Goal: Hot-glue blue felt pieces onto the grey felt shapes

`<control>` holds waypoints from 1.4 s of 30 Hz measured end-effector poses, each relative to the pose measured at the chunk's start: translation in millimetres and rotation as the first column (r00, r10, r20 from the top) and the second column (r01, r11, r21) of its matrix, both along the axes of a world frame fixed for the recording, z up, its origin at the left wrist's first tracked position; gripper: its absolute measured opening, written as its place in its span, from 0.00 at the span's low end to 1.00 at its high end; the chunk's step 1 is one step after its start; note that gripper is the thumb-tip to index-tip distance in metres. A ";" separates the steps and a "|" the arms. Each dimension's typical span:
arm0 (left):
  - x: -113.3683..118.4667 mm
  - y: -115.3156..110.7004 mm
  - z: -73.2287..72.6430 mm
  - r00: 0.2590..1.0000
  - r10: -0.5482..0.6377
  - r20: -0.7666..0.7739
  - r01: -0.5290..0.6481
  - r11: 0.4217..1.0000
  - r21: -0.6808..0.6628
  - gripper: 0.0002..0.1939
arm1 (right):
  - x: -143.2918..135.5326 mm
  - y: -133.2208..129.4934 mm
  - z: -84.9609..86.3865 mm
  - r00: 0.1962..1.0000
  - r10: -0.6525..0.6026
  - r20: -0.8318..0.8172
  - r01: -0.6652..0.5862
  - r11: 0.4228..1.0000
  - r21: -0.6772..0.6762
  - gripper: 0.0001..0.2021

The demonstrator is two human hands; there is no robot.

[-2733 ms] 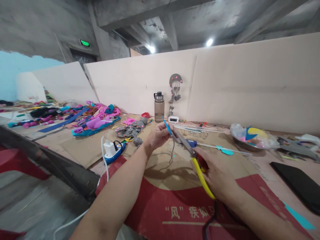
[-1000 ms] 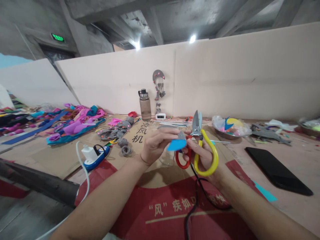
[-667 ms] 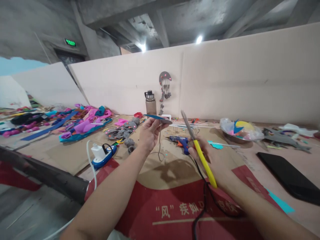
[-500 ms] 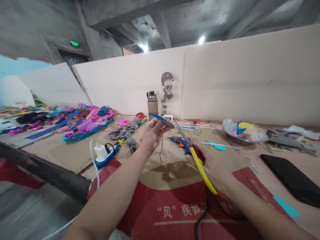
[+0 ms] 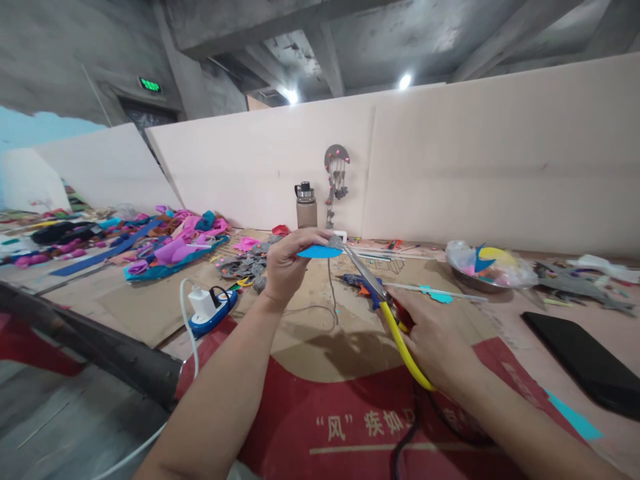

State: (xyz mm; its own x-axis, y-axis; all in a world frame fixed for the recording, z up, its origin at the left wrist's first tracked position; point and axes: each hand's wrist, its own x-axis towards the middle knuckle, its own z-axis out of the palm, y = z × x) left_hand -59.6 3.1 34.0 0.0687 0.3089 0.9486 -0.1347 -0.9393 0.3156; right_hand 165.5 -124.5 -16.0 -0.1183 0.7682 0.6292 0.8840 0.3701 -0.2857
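My left hand [image 5: 291, 261] pinches a blue piece [image 5: 319, 252] with a small grey piece [image 5: 336, 243] at its right end. Grey yarn [image 5: 332, 288] hangs below them. My right hand [image 5: 417, 323] is closed round the yellow-handled scissors [image 5: 406, 353], whose blades point up and left, their tips at the right edge of the grey piece. Whether the blades are parted is hard to tell. Behind the scissors lies a blue glue gun [image 5: 356, 280] on the cardboard.
A bottle [image 5: 306, 205] stands at the back beside a grey moon hanging [image 5: 337, 160]. Colourful felt [image 5: 180, 243] and a power strip [image 5: 215, 313] lie left. At right are a bowl [image 5: 487, 283] and a black phone [image 5: 583, 360].
My left hand has turned over and moved slightly left, so the blue piece now lies below its fingers. The yarn hangs differently, and the scissors' tips have shifted a little left.
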 end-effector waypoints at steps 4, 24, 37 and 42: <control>0.7 -0.3 -1.1 0.998 0.041 -0.057 -0.038 0.997 0.060 0.06 | 0.9 0.5 -1.1 1.000 -0.002 0.025 0.000 0.997 0.079 0.19; 4.6 -10.5 0.5 0.999 -0.008 0.049 0.015 0.989 -0.150 0.05 | -4.8 -4.9 4.9 1.000 -0.001 0.029 -0.001 0.999 0.040 0.17; 5.2 -11.4 0.2 0.998 -0.009 0.059 0.019 0.985 -0.170 0.05 | -5.7 -6.2 4.9 1.000 -0.022 0.012 0.021 0.996 0.086 0.20; 9.5 -6.1 -2.4 0.993 -0.063 0.099 0.087 0.963 -0.255 0.07 | -8.8 -6.1 6.3 0.990 -0.011 -0.143 0.009 1.000 -0.019 0.15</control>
State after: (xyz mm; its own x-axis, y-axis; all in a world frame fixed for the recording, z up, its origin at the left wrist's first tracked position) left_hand -50.1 -3.0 31.7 0.0203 0.5417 0.8403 -0.2401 -0.8133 0.5300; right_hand 156.7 -130.6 -9.8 -0.0202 0.7806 0.6247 0.8371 0.3548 -0.4163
